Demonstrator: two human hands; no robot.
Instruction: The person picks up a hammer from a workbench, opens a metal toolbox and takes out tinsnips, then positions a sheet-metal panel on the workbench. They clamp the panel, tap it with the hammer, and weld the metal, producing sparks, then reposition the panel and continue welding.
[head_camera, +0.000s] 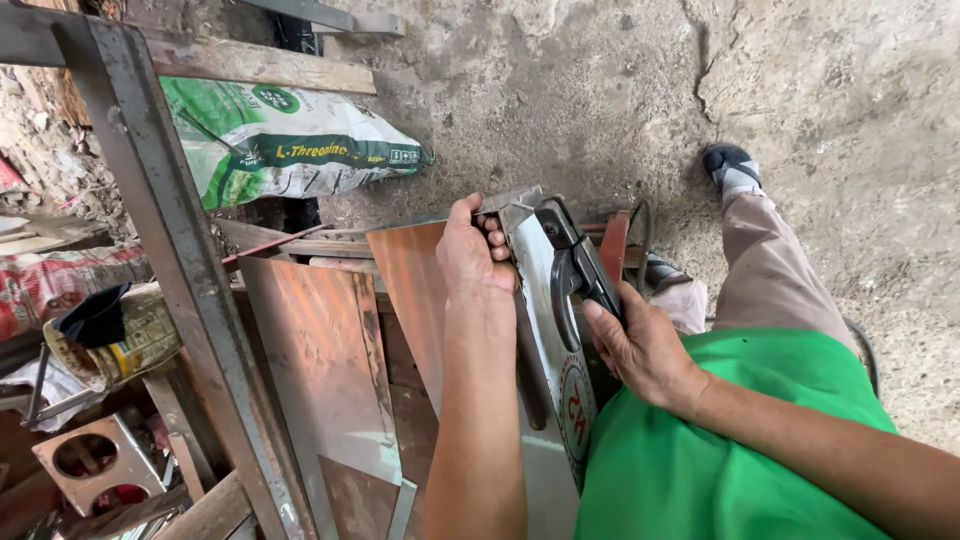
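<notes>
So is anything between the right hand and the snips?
Nothing visible: the right hand already wraps the black snips, whose jaws sit at the metal sheet edge gripped by the left hand.

Cracked concrete floor (620, 80) lying in daylight — green-and-white sack (290, 145) slumping beside wooden planks (260, 62), rusty steel frame (170, 240) standing left, dented tin can (130, 345) sitting behind.

Below you lies a rough grey concrete floor (600, 90), cracked near its far right part. A green-and-white printed plastic sack (290, 145) rests directly on it at the upper left, lying on its side beside a weathered wooden plank (260, 65). Your foot in a dark shoe with grey sock (730, 168) stands on the floor at the right.
</notes>
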